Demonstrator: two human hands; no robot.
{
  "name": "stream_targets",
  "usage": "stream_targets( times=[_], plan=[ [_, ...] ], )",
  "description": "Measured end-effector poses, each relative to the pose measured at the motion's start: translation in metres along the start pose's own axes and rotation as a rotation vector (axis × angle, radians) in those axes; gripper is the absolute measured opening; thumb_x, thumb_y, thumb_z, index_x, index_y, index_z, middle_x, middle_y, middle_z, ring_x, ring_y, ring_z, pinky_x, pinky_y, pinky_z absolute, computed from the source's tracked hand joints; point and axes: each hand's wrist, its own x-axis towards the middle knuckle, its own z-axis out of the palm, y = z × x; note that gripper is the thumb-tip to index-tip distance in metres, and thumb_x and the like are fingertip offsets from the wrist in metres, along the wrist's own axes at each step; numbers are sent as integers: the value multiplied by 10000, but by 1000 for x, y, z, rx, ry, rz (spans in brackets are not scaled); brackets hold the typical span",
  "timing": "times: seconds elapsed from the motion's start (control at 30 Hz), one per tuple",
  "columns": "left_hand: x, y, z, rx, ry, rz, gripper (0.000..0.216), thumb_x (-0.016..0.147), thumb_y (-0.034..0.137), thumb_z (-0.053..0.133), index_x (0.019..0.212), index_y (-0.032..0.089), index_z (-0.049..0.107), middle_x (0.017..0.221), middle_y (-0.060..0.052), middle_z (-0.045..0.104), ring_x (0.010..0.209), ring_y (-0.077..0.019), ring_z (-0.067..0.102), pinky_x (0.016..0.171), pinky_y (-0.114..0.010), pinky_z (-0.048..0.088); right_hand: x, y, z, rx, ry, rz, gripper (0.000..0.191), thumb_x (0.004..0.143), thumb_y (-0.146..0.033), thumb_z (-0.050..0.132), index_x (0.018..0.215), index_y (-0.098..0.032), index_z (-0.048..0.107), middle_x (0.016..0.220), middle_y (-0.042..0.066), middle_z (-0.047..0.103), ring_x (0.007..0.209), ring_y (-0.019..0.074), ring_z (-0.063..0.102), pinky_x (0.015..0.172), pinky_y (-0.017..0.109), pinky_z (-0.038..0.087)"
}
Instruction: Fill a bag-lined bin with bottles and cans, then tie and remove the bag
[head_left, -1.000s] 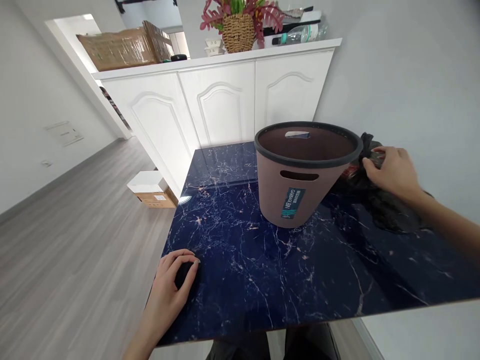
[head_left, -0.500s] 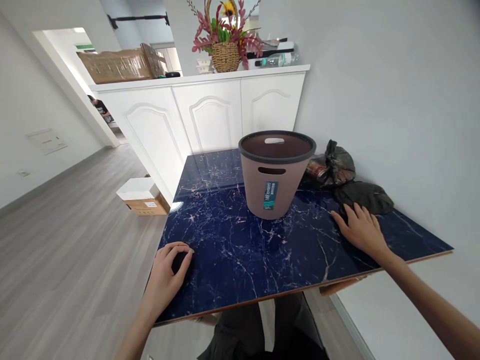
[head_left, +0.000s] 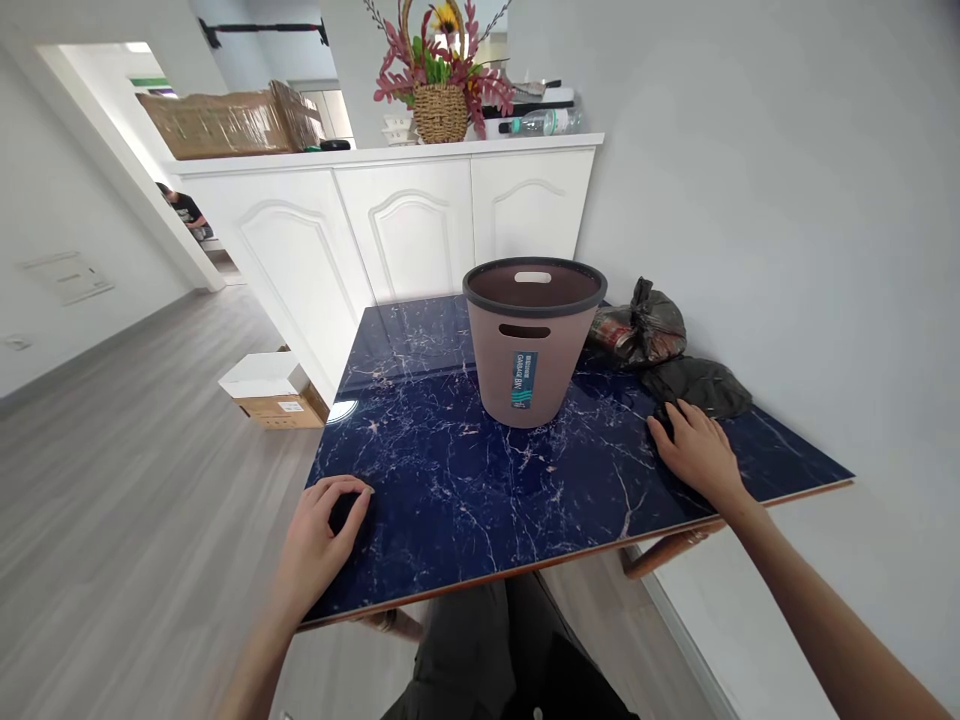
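A mauve garbage bin (head_left: 491,375) with a dark rim and a blue label stands upright on the dark blue marbled table (head_left: 435,520). My left hand (head_left: 319,535) rests at the table's left edge, its fingers curled and the thumb tip against the index fingertip; nothing shows between them. On the right, my right hand (head_left: 697,450) lies palm down with the fingers apart, holding nothing. Its fingertips are by a flattened black plastic bag (head_left: 701,385); whether they touch it I cannot tell. Behind that sits a knotted black bag (head_left: 652,330) with something reddish inside.
White cabinets (head_left: 409,230) stand beyond the table, topped by a flower basket (head_left: 440,113), a plastic bottle (head_left: 547,122) and a wrapped carton (head_left: 217,125). Another box (head_left: 281,408) is on the floor at left. A person (head_left: 187,212) is in the far doorway. A wall borders the right side.
The view has shifted, so the bin, bags and table appear slightly further left, and more of a table leg shows. Both hands keep about the same places on the table.
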Motion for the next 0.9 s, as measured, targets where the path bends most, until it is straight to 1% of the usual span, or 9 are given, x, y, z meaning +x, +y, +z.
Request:
stream_targets(
  times=[0.17,0.3,0.47,0.67,0.9],
  plan=[
    [-1,-1,0,13,8,2,424,1041,632,545,1040,252,732,1169,-81,761,1119,-284,708,1036,-458,540,2,6,3,36,40,-46,660,1068,-496,349,1422,-27,650,1523,284,618,1430,422,570,1215,583,434],
    [-1,1,-2,12,5,-19,428,1039,638,546,1050,255,734,1158,-77,769,1114,-283,714,1041,-451,542,4,11,5,84,78,-71,622,1050,-488,380,1381,-50,674,1459,281,658,1379,412,606,1172,572,481],
    [0,3,-3,21,13,-36,446,1033,661,545,1041,258,736,1161,-75,770,1103,-284,724,1023,-437,548,5,13,5,148,97,-71,598,1044,-471,400,1374,-54,675,1437,271,673,1390,399,610,1187,551,487],
    [6,1,-2,49,18,-26,447,1019,680,567,1039,270,743,1149,-68,776,1072,-280,737,950,-403,584,5,14,2,222,116,-58,586,1047,-474,414,1377,-70,681,1424,255,691,1368,394,640,1210,539,486],
    [11,-3,0,76,45,-13,433,1012,682,583,1014,285,754,1111,-51,781,1041,-273,759,975,-412,600,3,12,-2,263,108,-26,602,1041,-516,425,1383,-98,692,1449,231,694,1374,390,652,1218,543,493]
  ],
)
